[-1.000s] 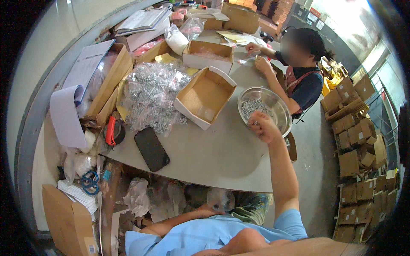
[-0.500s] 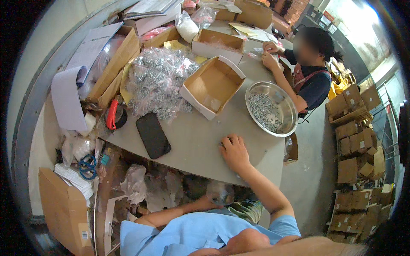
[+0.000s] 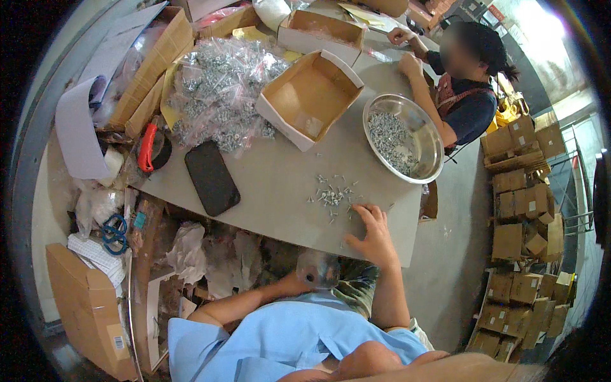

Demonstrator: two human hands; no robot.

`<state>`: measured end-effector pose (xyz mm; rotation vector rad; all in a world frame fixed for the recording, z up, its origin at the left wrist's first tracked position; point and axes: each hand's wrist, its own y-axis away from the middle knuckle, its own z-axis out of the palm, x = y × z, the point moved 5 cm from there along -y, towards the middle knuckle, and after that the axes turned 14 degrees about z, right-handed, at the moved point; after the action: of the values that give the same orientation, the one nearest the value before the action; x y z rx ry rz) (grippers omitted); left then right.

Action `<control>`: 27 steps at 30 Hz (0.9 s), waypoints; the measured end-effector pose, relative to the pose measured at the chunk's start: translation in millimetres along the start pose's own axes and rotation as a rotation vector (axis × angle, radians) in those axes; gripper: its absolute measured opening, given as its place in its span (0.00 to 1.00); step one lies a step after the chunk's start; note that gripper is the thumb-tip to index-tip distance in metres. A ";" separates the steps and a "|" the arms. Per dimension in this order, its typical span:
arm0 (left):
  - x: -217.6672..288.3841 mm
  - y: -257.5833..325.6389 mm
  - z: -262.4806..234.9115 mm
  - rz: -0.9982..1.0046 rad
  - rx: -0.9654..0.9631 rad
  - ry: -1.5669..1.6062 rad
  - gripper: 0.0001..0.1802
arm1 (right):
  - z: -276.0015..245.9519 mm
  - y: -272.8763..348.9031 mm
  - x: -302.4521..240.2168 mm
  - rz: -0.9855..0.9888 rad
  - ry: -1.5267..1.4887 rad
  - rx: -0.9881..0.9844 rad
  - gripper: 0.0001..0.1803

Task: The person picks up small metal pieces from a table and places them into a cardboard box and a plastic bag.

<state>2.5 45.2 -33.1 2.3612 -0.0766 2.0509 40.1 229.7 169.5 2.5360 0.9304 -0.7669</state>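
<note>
On the grey table a loose pile of small silver screws lies spread out. My right hand is just to the right of the pile, open, fingers apart and palm toward the tabletop, with the fingertips near the closest screws. Below the table's front edge, my left hand is at a see-through plastic thing, a bag or a cup, and appears to hold it; most of its fingers are hidden. A steel bowl containing many screws stands to the far right of the pile.
Beyond the pile are an open white carton and a heap of clear bags filled with screws. A black phone and a red-handled tape dispenser lie left. Across the table's right corner sits a co-worker, both hands over the table.
My right hand has drawn back to the right and its fingers have spread, uncovering the screw pile. The whole view has shifted, and the co-worker's hands have moved apart.
</note>
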 end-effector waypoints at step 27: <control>4.7 -3.1 -2.7 0.035 0.087 0.091 0.18 | 24.6 2.7 -6.9 -0.022 -0.091 0.113 0.14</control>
<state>0.6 48.2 -28.0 2.3269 -0.0280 2.2180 28.4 212.7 154.2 2.5660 0.9105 -0.9593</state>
